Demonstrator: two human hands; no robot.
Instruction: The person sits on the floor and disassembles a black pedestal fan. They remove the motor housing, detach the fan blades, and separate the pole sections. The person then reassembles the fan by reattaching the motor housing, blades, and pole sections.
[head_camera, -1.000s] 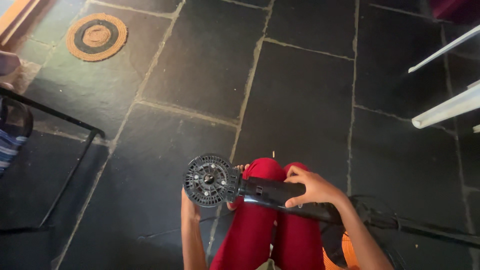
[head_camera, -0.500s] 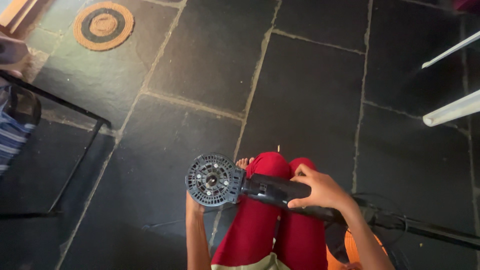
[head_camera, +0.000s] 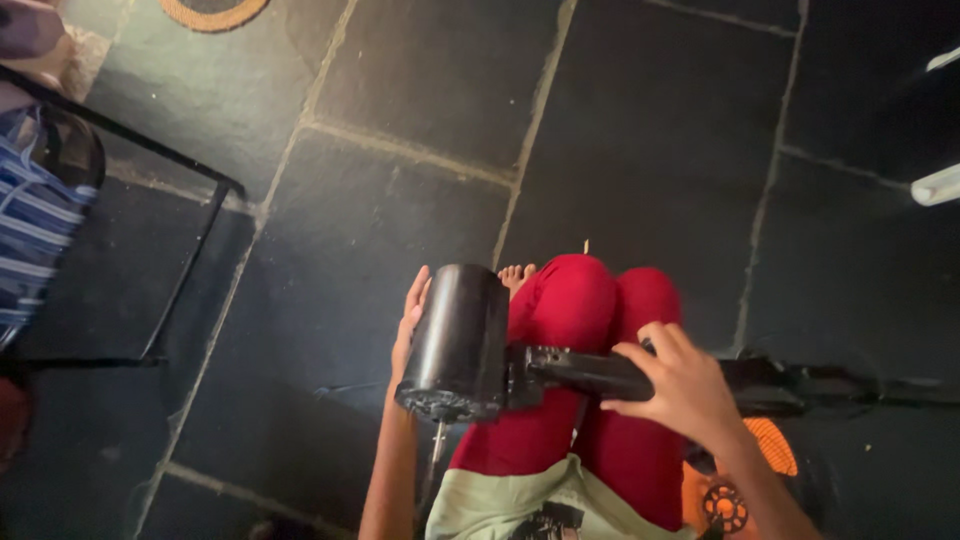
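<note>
I see no packages, labels, signs or screens from here. The only printed thing in view is a small dark graphic on the pale green shirt (head_camera: 520, 505) at the bottom centre of the frame, too blurred to describe.

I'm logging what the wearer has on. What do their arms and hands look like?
Both forearms are bare, with no sleeves in view. The left hand and right hand wear no gloves, and no rings, watch or bracelets can be made out.
</note>
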